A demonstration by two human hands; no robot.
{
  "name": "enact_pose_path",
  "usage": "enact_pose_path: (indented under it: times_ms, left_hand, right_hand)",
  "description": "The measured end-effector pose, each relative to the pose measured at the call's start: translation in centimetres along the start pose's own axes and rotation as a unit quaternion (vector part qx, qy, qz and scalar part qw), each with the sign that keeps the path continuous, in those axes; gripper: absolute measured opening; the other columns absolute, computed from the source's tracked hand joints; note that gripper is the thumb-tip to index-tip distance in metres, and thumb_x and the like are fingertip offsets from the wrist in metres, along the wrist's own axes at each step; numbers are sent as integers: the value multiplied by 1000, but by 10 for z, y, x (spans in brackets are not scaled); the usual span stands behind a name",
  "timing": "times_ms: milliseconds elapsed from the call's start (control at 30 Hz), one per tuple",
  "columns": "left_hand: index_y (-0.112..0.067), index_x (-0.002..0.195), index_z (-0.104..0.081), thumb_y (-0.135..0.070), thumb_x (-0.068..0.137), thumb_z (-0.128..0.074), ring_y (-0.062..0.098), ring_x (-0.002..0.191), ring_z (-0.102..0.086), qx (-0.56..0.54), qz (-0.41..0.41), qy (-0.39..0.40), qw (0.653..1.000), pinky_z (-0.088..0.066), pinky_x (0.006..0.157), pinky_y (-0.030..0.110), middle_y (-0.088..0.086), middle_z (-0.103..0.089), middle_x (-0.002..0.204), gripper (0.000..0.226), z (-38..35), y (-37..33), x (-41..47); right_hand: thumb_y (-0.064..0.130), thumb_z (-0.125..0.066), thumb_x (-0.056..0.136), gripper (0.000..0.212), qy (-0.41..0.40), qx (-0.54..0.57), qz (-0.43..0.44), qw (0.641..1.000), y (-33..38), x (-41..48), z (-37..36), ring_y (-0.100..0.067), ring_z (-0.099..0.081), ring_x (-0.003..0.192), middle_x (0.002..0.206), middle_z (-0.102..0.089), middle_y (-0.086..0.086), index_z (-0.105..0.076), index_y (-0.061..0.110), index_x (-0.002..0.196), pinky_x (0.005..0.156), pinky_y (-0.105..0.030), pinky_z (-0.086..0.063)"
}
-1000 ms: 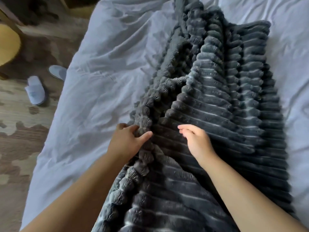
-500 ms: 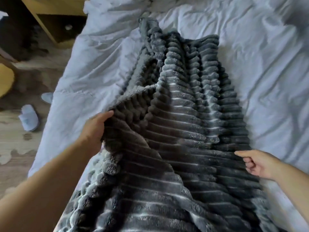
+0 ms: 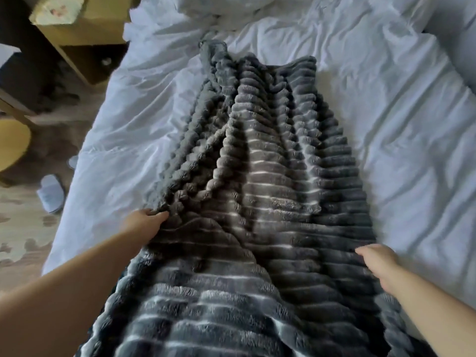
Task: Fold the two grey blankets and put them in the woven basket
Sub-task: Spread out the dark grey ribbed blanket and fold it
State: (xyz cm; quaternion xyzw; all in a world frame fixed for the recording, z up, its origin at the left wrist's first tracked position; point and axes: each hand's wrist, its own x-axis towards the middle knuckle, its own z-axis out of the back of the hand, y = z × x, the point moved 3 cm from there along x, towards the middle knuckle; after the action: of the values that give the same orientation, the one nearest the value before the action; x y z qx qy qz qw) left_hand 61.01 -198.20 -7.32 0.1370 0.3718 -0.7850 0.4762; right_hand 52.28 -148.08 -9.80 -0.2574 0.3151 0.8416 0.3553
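A dark grey ribbed plush blanket (image 3: 278,176) lies lengthwise down the middle of the white bed (image 3: 134,140), bunched in folds along its left side. My left hand (image 3: 144,225) grips the blanket's left edge, fingers tucked under the rumpled fold. My right hand (image 3: 378,264) holds the blanket's right edge with curled fingers. Only one blanket can be told apart. No woven basket is in view.
A wooden bedside cabinet (image 3: 77,34) stands at the upper left, beside the bed. Pale slippers (image 3: 51,191) lie on the patterned floor to the left. A yellow round seat (image 3: 13,143) sits at the left edge. Pillows (image 3: 450,34) are at the bed's head.
Both hands moved apart from the blanket's middle to its left and right edges. The blanket has been pulled wider and flatter, and the view has tilted up toward the bed's head.
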Motion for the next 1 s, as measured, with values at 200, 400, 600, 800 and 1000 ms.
enact_pose_path:
  times_ms: [200,400,600,800,1000]
  left_hand:
    - [-11,72,-58,-52,78,-67,20,49,-59,11,2,-29,1000,-36,44,22,6,-66,61,43,-23,-9,49]
    - [-6,75,-59,-28,81,-68,28,63,-58,-55,46,-11,997,-50,61,31,15,-60,70,24,-21,-12,58]
    - [-12,72,-65,-29,80,-71,25,47,-62,-254,29,45,966,-50,46,25,10,-66,58,20,25,-79,8]
    - [-12,87,-72,-38,89,-55,24,60,-71,-465,-19,123,877,-58,53,36,10,-73,72,31,135,-176,-78]
    - [-13,135,-47,-36,102,-36,28,124,-54,-583,-268,209,738,-44,103,47,11,-52,139,42,226,-192,-150]
  right_hand:
    - [33,-70,84,35,-53,58,59,995,24,47,7,-32,-54,87,90,-58,-10,-56,4,99,86,-45,-43]
    - [19,-71,80,10,114,128,-41,984,60,45,7,-26,-60,69,82,-65,-12,-65,12,84,59,-32,-46]
    - [-3,-55,69,19,93,183,-1,979,120,14,51,-27,-43,61,70,-45,-10,-44,11,64,55,-30,-39]
    - [-5,-43,67,15,-5,377,120,918,220,-85,161,-24,-40,52,64,-37,-5,-42,9,61,50,-28,-34]
    - [39,-65,84,14,80,466,220,853,218,-171,243,-17,-69,56,64,-72,4,-72,27,80,57,-27,-51]
